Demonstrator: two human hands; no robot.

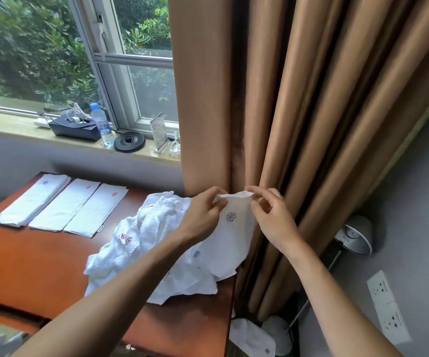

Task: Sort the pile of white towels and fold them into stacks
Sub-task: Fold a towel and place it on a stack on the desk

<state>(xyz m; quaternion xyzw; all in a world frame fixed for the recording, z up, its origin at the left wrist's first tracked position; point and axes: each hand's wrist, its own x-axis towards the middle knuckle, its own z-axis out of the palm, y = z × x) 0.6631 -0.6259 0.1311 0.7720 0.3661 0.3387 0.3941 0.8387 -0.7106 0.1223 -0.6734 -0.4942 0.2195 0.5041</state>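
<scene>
Before a brown curtain (285, 99), a wooden bench (28, 266) spreads under and to the left of both hands, and the job on it looks roughly half done. An unsorted pile of white towels (151, 235) lies heaped just below and left of the left hand. Well off to that hand's left, three folded stacks sit side by side: a blue-emblem stack (31, 204), a middle stack (65, 206) and a right-hand stack (97, 211), the last two marked in red. Each is a long strip whose long axis runs from the person's side toward the window. Between the hands hangs one held towel (231, 240), its top hem running across from hand to hand, its length dropping toward the bench and its lower part trailing into the pile. The left hand (203, 215) pinches the hem near one end with thumb and fingers, and the right hand (272, 217) pinches the other. A bluish flower emblem (230, 216) just under the hem faces the camera, which suggests this piece belongs with the blue-emblem stack. A stray towel (252, 338) lies on the floor below the right hand, yet to be gathered.
</scene>
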